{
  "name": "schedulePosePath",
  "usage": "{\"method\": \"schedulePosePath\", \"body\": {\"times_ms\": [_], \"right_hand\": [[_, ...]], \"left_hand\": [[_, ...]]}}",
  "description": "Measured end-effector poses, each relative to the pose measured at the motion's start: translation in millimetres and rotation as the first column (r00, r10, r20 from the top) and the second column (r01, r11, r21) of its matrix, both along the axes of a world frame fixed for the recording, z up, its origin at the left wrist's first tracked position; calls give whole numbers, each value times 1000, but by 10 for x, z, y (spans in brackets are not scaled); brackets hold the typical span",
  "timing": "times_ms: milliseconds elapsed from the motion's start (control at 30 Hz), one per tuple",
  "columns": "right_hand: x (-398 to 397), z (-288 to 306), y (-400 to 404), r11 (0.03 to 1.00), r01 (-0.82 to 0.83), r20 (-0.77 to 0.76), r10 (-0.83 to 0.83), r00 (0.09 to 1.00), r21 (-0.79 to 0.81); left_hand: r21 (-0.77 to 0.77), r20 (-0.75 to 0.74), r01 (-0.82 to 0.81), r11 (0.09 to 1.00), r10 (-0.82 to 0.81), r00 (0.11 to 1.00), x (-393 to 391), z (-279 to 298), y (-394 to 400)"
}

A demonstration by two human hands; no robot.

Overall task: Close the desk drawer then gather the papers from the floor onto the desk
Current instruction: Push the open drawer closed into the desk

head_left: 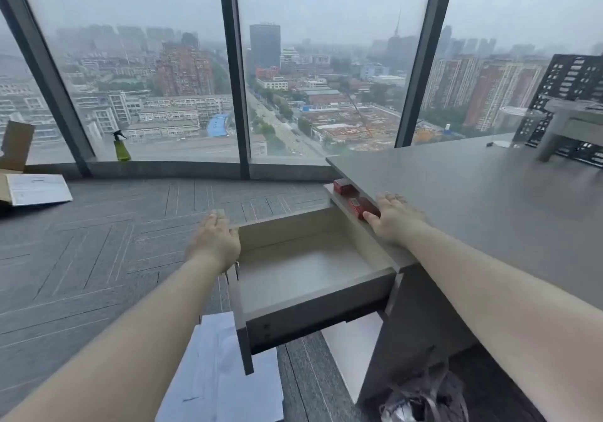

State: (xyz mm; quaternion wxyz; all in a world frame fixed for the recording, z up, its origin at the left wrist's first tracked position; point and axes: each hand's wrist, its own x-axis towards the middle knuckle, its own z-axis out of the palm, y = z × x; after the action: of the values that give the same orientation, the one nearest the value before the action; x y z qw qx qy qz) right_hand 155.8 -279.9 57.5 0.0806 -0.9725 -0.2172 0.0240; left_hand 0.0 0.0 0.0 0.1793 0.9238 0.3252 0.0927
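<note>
Head view, open drawer (303, 274) between hands, left hand (215, 242) seemingly touching front

Tall windows (329, 62) in dark frames (233, 72) fill the far wall, showing a hazy grey city of towers and roads under flat overcast light. Grey carpet (98, 252) in a herringbone pattern covers the floor. A green spray bottle (121, 147) stands on the sill at the left. A cardboard box (14, 157) sits at the left edge on the floor. Near the far right corner of the grey bench (489, 199) stands a grey riser (567, 128), with a black perforated panel (567, 85) behind it.
</note>
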Motion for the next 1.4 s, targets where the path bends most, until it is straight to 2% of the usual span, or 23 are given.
{"method": "schedulePosePath", "body": {"times_ms": [167, 367, 500, 700, 933, 1400], "right_hand": [[40, -15, -23, 995, 79, -17, -81, 997, -59], [131, -73, 164, 993, 77, -20, -79, 997, -91], [258, -80, 266, 993, 55, -7, -56, 998, -105], [394, -104, 299, 990, -4, 3, 4, 1000, -139], [535, -77, 244, 993, -96, -49, 92, 995, -68], [767, -53, 206, 987, -149, -103, 156, 982, 67]], "left_hand": [[-301, -54, -40, 953, 25, 998, -94, -265, -9], [-529, 138, -108, 842, 211, 968, -58, -452, -85], [-625, 168, -68, 778, 218, 961, -1, -550, -60], [-651, 222, 43, 758, 136, 966, 211, -550, -251], [-693, 269, 168, 701, 35, 963, 643, -566, -595], [-787, 317, 325, 524, -108, 942, 1588, -529, -1294]]}}
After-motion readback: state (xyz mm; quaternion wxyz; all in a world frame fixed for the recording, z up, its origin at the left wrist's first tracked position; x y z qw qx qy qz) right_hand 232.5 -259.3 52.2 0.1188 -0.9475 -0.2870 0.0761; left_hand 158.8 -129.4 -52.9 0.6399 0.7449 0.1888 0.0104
